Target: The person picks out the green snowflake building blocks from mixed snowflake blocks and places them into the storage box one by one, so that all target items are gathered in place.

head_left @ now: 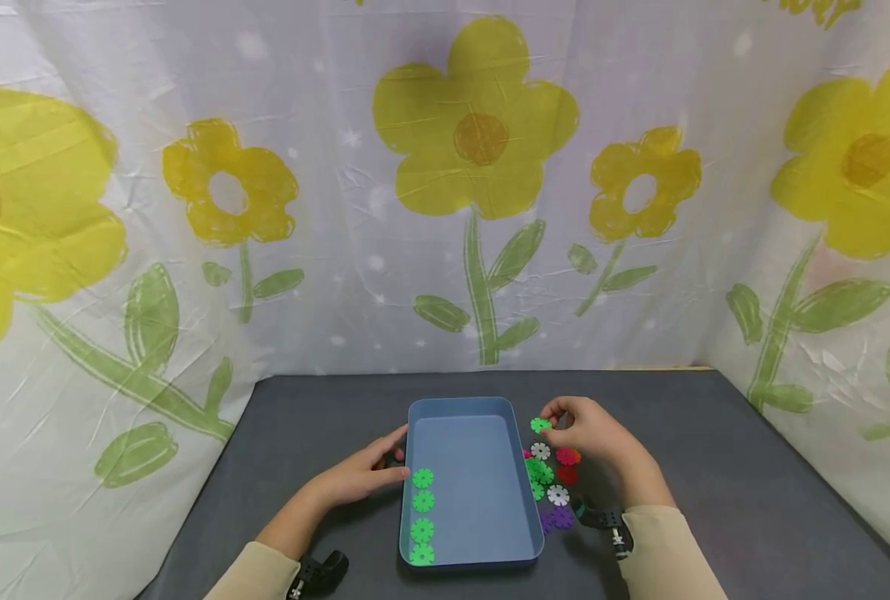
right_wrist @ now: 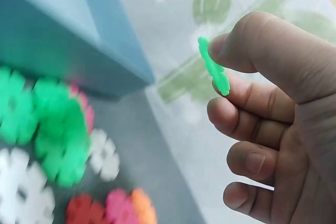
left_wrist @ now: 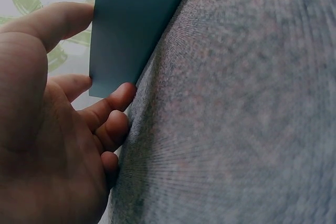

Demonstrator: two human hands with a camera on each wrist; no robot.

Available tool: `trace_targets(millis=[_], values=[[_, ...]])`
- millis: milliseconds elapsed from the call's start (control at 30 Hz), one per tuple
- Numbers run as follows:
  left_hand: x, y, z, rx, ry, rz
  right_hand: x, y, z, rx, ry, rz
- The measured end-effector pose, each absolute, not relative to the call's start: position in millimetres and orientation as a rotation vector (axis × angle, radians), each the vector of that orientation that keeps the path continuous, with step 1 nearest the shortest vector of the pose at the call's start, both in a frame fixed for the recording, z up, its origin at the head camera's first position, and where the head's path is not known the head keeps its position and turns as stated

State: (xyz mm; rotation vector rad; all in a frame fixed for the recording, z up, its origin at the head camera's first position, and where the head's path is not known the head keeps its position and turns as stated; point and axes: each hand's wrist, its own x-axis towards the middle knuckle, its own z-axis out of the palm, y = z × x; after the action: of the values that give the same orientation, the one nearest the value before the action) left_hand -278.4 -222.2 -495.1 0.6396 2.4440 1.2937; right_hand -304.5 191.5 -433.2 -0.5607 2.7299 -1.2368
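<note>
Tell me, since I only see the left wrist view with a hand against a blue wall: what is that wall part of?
Observer: It is the side of a blue tray; the left hand rests on its outer left wall.
Operator: Anything inside it?
Observer: Four green snowflake discs lie in a line along the tray's left inner side.
Operator: And the other hand?
Observer: The right hand pinches one green disc between thumb and forefinger, to the right of the tray.
Operator: More pieces around?
Observer: A loose pile of mixed-colour discs lies on the grey table beside the tray.
</note>
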Motion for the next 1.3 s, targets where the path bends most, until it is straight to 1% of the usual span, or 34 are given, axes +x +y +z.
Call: trace_targets(millis=[200, 333, 667, 900, 1300], values=[[-278.9, -222.2, -495.3, 0.652, 2.447, 1.285, -307.2, 170.0, -414.2, -0.629, 2.723, -1.217], [-277.6, -223.1, -495.2, 0.650, 2.459, 1.281, -311.5, 154.0, -410.6, -0.684, 2.698, -1.215], [-275.7, -221.1, -493.6, 0.665, 2.467, 1.276, -320.8, 117.9, -419.2, -0.810, 2.674, -1.165], [-276.0, -222.2, -491.6, 0.654, 2.449, 1.293, -324.6, 88.8, -418.4, -0.895, 2.631, -1.160], [-278.2, -223.6, -495.8, 0.661, 2.445, 1.261, -333.9, 46.9, -436.1, -0.951, 2.616, -1.097]])
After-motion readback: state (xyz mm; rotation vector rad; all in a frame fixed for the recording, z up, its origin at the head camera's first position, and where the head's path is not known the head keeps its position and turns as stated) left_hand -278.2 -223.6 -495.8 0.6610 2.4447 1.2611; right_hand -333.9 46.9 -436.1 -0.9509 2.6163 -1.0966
